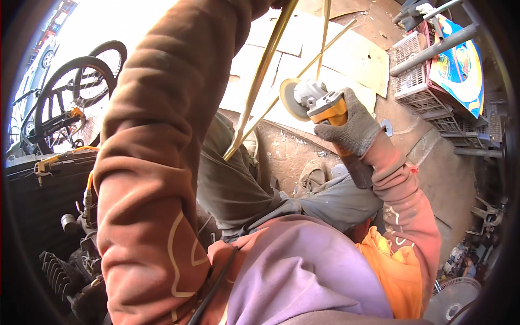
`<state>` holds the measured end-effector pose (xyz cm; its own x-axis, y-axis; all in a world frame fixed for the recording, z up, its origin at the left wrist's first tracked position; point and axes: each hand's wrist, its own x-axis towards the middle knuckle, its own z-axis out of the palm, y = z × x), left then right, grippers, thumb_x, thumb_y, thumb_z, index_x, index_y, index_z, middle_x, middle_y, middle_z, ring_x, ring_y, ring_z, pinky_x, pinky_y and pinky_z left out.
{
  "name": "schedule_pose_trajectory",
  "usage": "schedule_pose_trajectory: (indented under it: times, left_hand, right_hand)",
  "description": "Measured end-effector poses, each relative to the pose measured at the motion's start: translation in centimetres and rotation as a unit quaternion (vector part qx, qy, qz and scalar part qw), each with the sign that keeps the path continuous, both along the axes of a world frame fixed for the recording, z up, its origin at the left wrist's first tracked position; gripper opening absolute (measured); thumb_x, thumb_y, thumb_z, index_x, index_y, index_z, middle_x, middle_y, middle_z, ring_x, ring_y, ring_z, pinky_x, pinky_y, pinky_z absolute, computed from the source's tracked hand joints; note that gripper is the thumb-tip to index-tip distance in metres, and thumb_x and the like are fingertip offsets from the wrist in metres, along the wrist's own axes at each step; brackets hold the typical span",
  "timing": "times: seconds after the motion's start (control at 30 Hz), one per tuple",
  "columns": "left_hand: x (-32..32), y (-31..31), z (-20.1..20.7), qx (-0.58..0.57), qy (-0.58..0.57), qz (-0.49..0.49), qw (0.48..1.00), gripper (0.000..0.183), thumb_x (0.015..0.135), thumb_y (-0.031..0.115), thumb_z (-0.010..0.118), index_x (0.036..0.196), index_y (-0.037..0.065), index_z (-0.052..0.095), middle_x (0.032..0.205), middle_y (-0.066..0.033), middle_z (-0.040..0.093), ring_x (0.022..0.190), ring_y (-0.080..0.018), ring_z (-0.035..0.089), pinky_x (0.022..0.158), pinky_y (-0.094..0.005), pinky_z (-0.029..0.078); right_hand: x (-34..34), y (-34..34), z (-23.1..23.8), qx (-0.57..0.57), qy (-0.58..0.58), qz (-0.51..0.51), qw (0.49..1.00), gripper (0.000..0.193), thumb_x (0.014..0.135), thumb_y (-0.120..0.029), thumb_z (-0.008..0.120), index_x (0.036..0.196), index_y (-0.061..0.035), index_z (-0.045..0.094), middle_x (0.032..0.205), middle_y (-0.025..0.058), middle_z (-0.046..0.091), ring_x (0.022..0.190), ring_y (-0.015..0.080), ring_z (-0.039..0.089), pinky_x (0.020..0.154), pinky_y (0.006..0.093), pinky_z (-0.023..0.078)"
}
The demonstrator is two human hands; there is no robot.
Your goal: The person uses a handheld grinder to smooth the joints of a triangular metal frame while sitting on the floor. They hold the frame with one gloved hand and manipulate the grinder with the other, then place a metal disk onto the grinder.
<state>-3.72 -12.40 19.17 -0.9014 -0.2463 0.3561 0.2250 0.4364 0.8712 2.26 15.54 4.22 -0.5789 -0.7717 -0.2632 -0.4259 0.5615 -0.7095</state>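
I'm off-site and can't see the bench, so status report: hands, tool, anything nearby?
Right hand closed around angle grinder. Left forearm runs to top edge, left hand can't be made out. Golden strip slants left of the disc.

I see stacked crates (410, 59) and a brown floor (452, 170). Left of the crates lies cardboard (357, 62); farther left, light (122, 21) glares around a bike (76, 112).

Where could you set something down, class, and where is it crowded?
Bare brown floor lies between the right sleeve and the stacked crates. Cardboard beyond the grinder in the right hand looks mostly open, though yellow strips cross its left part. The far left is crowded with a bicycle and machinery.
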Motion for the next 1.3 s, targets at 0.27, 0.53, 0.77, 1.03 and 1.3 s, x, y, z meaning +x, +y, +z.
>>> schedule_pose_trajectory:
  times: [0.27, 0.53, 0.77, 1.03, 1.3]
  left_hand:
    - [-0.8, 0.7, -0.4, 0.037, 0.028, -0.008, 0.999, 0.033, 0.09, 0.029, 0.061, 0.095, -0.002, 0.069, 0.072, -0.0101, 0.069, 0.064, -0.0228, 0.069, 0.057, -0.0352, 0.058]
    - [-0.9, 1.3, 0.7, -0.114, -0.034, 0.029, 0.992, 0.031, 0.085, 0.027, 0.061, 0.068, 0.004, 0.072, 0.069, -0.0114, 0.07, 0.066, -0.0226, 0.068, 0.062, -0.0351, 0.055]
    - [-0.8, 3.6, 2.5, -0.024, -0.139, 0.101, 0.985, 0.03, 0.086, 0.027, 0.062, 0.068, 0.004, 0.07, 0.067, -0.0108, 0.069, 0.069, -0.0224, 0.067, 0.066, -0.0352, 0.052]
    - [-1.8, 2.2, 0.7, -0.05, 0.003, -0.003, 0.999, 0.029, 0.088, 0.024, 0.062, 0.073, 0.001, 0.07, 0.067, -0.0115, 0.07, 0.063, -0.0238, 0.069, 0.061, -0.0365, 0.054]
    - [-2.1, 2.3, 0.4, -0.003, 0.008, -0.024, 1.0, 0.026, 0.089, 0.023, 0.064, 0.089, -0.003, 0.07, 0.076, -0.0149, 0.072, 0.066, -0.0246, 0.071, 0.063, -0.0362, 0.056]
  right_hand:
    - [4.4, -0.2, 3.2, 0.096, 0.045, 0.196, 0.975, 0.07, 0.08, -0.042, 0.076, 0.133, -0.0109, 0.042, 0.122, 0.0148, 0.063, 0.111, 0.0307, 0.063, 0.094, 0.0384, 0.05]
    - [5.0, 0.2, 4.4, 0.188, 0.04, 0.084, 0.978, 0.077, 0.072, -0.031, 0.087, 0.127, -0.0085, 0.039, 0.108, 0.0178, 0.068, 0.103, 0.037, 0.069, 0.086, 0.0422, 0.054]
    - [3.5, -0.2, 5.5, 0.177, 0.104, 0.12, 0.971, 0.083, 0.073, -0.04, 0.084, 0.131, -0.0039, 0.036, 0.104, 0.0251, 0.068, 0.1, 0.0434, 0.068, 0.085, 0.0461, 0.055]
    - [4.1, -2.2, 7.2, 0.214, 0.109, 0.152, 0.959, 0.09, 0.073, -0.045, 0.082, 0.132, 0.003, 0.035, 0.099, 0.0287, 0.068, 0.096, 0.0461, 0.068, 0.084, 0.0473, 0.055]
    - [5.6, -2.7, 6.7, 0.209, 0.088, 0.187, 0.956, 0.082, 0.075, -0.038, 0.079, 0.132, 0.0022, 0.036, 0.097, 0.0284, 0.069, 0.095, 0.0445, 0.069, 0.082, 0.0474, 0.055]
